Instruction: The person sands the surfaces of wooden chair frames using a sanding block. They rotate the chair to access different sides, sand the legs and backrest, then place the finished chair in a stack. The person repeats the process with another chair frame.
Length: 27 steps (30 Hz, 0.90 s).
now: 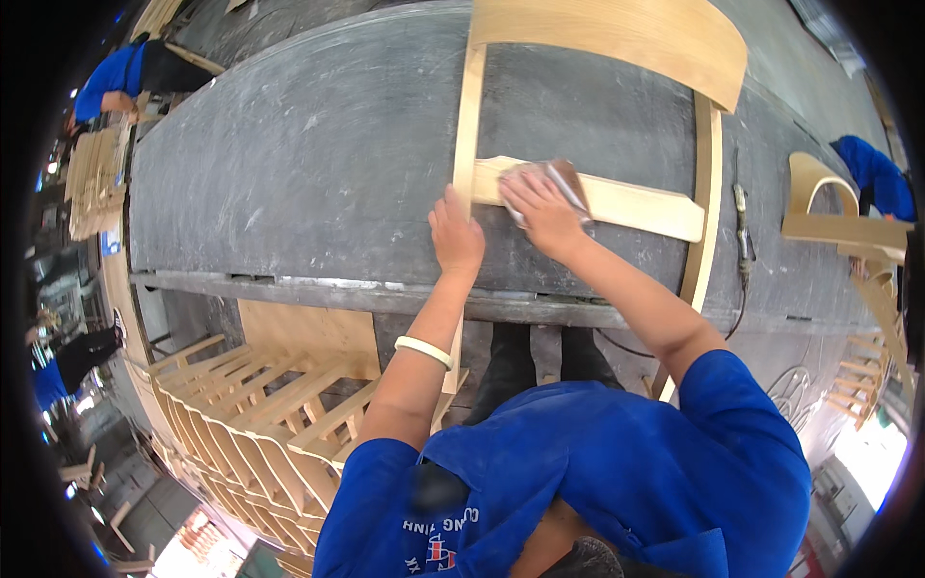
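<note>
A pale wooden chair frame (709, 173) lies on the grey worktable in front of me, its curved top rail at the far end. My left hand (457, 233) is closed round the frame's left post, just below where the crossbar meets it. My right hand (541, 207) holds a folded brown sheet, which looks like sandpaper (570, 185), pressed on the left half of the crossbar (641, 205). That hand is slightly blurred, and its palm hides part of the sheet.
The grey worktable (289, 183) spreads wide to both sides. Right of the frame lies a slim tool (742, 226) with a cable. Rows of wooden chair parts (260, 395) stand at lower left. A stack of wooden pieces (96, 183) is far left. Other people in blue work at both sides.
</note>
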Tool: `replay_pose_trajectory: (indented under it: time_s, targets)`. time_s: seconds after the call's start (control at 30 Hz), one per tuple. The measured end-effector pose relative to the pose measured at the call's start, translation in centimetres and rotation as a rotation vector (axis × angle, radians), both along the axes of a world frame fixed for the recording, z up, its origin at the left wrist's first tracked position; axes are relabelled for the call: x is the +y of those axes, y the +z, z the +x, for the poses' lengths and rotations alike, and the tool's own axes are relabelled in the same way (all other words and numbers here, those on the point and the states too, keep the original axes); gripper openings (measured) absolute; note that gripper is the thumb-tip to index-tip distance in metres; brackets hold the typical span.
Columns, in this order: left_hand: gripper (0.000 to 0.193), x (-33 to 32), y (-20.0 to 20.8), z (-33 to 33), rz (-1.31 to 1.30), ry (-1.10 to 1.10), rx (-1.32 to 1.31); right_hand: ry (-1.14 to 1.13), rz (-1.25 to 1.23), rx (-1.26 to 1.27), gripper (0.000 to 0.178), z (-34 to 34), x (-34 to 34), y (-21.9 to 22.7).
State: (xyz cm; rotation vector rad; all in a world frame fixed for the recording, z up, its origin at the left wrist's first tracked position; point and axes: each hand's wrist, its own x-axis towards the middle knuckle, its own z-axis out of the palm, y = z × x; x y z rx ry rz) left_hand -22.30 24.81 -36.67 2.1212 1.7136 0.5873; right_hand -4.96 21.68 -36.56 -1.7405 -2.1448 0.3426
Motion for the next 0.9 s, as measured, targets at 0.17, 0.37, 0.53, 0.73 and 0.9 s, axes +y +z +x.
replay_pose_trajectory:
  time_s: [0.17,0.37,0.53,0.73,0.9]
  targets:
    - [0.069,0.7,-0.8,-0.2,-0.056,-0.014,0.038,-0.095,-0.01,-0.038,0.054,-0.9,-1.4,1.3]
    - [0.074,-2.8,0.2,-4.2,-0.098,-0.197,-0.046,0.029,0.056,-0.042,0.049,-1.3,0.5,-0.6]
    - [0.074,-10.1,0.1,-8.2,-0.163,-0.163,-0.035,-0.169,-0.024,-0.105,0.049,-0.1,-2.8,-0.2]
    - [0.071,-11.2,-0.3,-9.4,-0.239,-0.191,-0.076,0.009,0.104,0.042,0.048,-4.1,2.0,-3.0]
    - [0.068,-18.8,1.5,-13.4,-0.452,-0.094,-0.031,-0.126,0.016,-0.087,0.051,3.9,-5.2,-1.2]
